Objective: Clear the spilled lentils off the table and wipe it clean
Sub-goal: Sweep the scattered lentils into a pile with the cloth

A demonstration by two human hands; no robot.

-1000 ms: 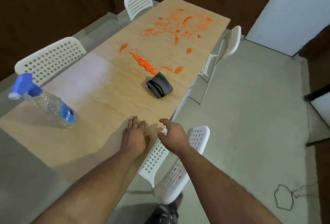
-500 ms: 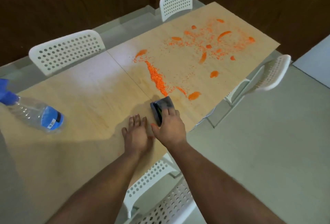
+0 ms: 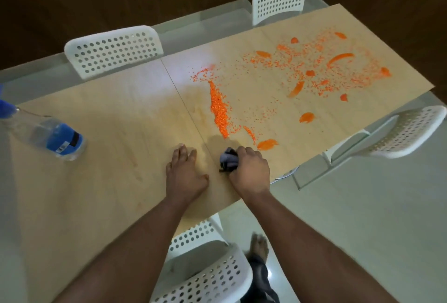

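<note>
Orange lentils (image 3: pixel 219 110) lie spilled over the right half of the wooden table (image 3: pixel 116 114), in a thick line near the middle and thin scatter and smears farther right. My right hand (image 3: pixel 249 169) grips a bunched grey cloth (image 3: pixel 228 161) on the table, just below the near end of the lentil line. My left hand (image 3: pixel 185 175) rests flat on the table beside it, fingers spread, holding nothing.
A clear spray bottle (image 3: pixel 46 133) with a blue label and blue nozzle lies on its side at the table's left. White perforated chairs stand around: two at the far side (image 3: pixel 111 50), one at the right (image 3: pixel 408 131), one at the near edge (image 3: pixel 205 276).
My right hand reached forward onto the grey cloth and has now closed around it, bunching it up. The view swung closer over the table. My left hand stayed flat.
</note>
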